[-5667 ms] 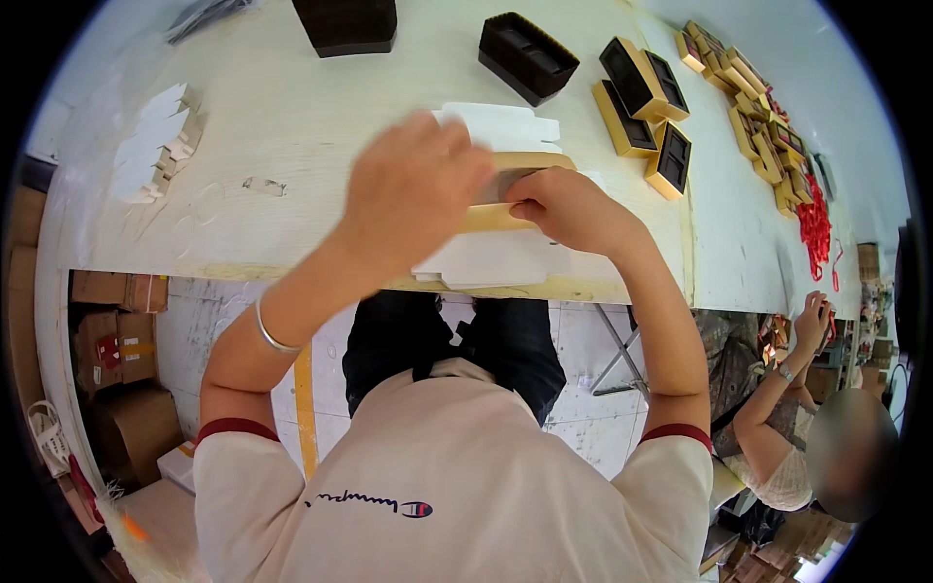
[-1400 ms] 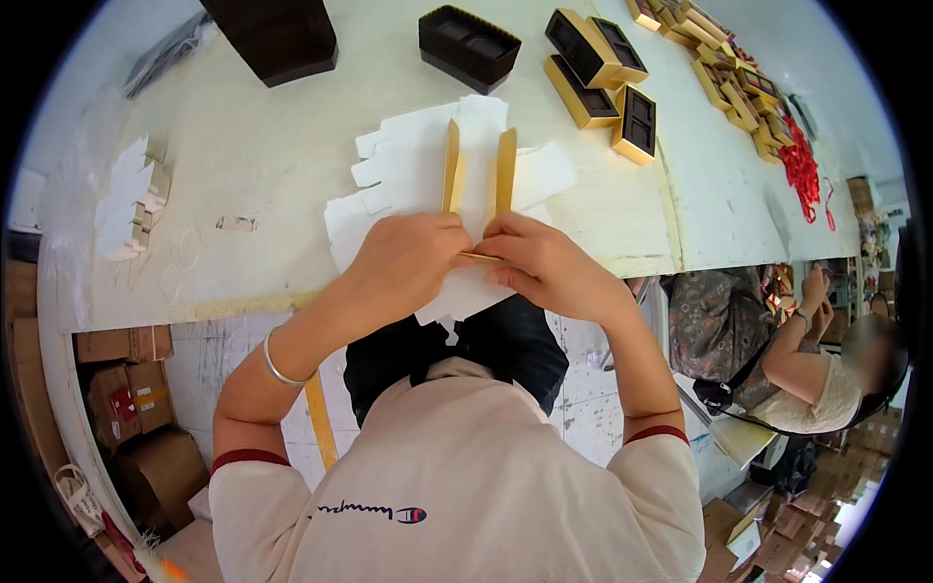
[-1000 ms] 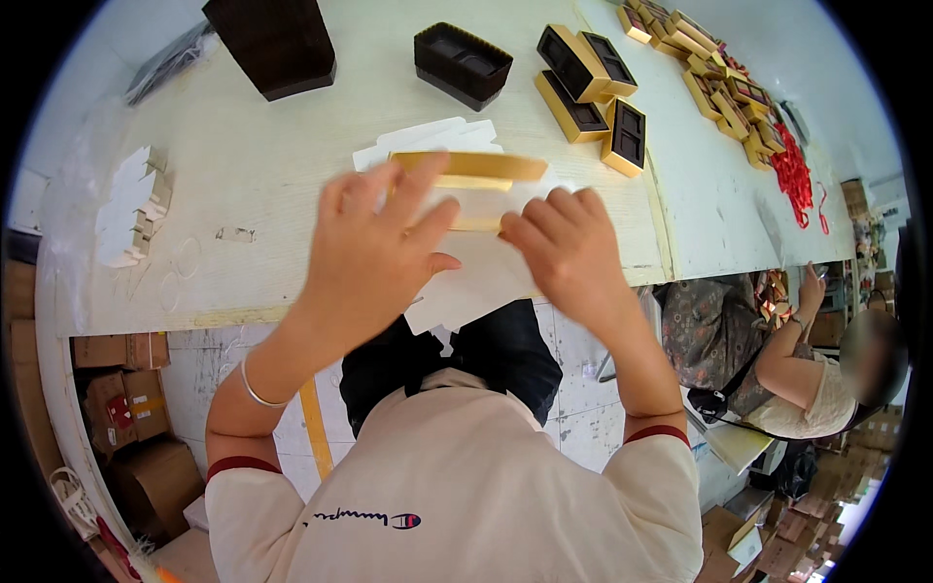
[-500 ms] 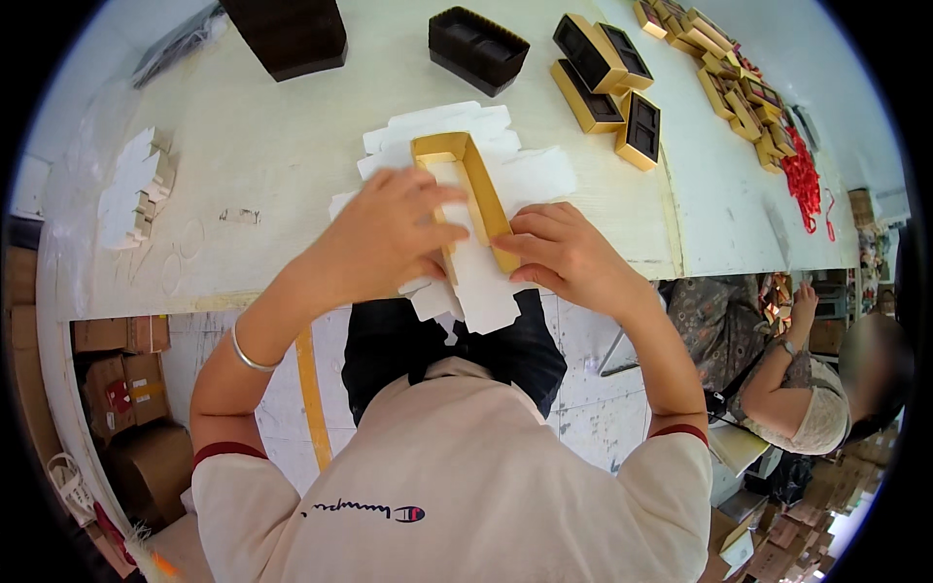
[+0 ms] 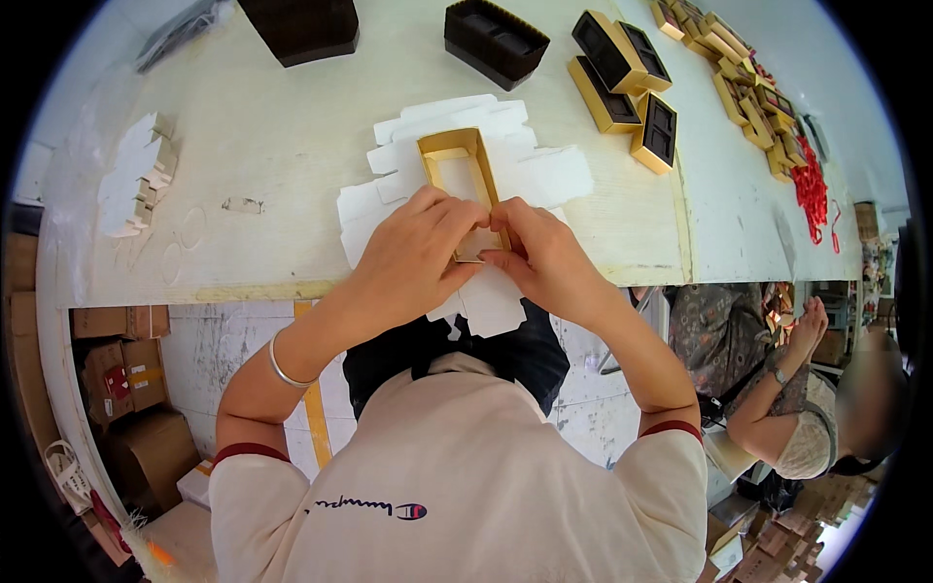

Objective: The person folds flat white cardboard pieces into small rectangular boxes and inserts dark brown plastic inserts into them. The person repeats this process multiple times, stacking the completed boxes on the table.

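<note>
A narrow gold cardboard box (image 5: 490, 172), open at the top, lies lengthwise in front of me on several flat white die-cut card blanks (image 5: 364, 206). My left hand (image 5: 425, 243) is closed on the box's near left corner, its thumb low by the near end. On the near right corner, my right hand (image 5: 533, 245) pinches the gold wall with fingers curled over the edge. Both sets of fingertips almost meet at the near end, which they partly hide. White card flaps (image 5: 493, 303) hang past the table edge below my hands.
Finished gold boxes with dark inserts (image 5: 607, 92) stand at the back right, beside a stack of dark brown trays (image 5: 496, 44). More gold boxes (image 5: 748, 97) and red ribbon (image 5: 812, 194) lie farther right. Folded white card (image 5: 138, 180) sits left. A co-worker (image 5: 792, 418) sits at right.
My left hand has moved right and closed in on the near end of the box, meeting my right hand, which has shifted slightly left. The view has shifted a little.
</note>
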A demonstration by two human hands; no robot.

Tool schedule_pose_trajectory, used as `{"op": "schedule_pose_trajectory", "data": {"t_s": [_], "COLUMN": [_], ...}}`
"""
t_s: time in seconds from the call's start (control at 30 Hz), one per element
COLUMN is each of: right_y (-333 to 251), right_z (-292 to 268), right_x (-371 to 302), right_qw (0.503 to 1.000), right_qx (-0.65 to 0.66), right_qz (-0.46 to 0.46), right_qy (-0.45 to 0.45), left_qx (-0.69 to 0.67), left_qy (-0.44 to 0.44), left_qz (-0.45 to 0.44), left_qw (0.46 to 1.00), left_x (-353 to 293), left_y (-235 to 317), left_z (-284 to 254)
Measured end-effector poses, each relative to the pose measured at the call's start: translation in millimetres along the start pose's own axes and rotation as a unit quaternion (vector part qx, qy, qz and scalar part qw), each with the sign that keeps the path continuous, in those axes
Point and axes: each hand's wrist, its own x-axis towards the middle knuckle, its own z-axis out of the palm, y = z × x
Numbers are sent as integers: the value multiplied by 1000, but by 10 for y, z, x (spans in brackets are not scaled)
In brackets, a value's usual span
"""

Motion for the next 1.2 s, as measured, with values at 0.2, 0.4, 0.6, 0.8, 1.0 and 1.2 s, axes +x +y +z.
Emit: {"op": "schedule_pose_trajectory", "data": {"t_s": [0.2,0.4,0.6,0.8,1.0,1.2], "right_y": [-80,26,84,109,-7,63], "right_z": [-259,-115,-121,-76,81,158], "right_x": [-79,-416,-325,-154,-41,-88], "right_qw": [990,969,992,996,967,982], "right_qx": [80,-195,-43,84,197,-76], "right_qz": [74,-146,-120,-38,63,-84], "right_qy": [-88,-35,2,14,149,148], "left_qx": [-5,-54,-40,-62,-159,-111], "left_qy": [-3,-29,-61,-43,-31,52], "left_qz": [-12,-63,-46,-53,-125,-94], "left_qw": [1000,996,996,996,979,988], "left_x": [6,43,75,63,103,82], "left_y": [6,-28,-26,-98,-63,-52], "left_z": [23,-49,-96,-64,-140,21]}}
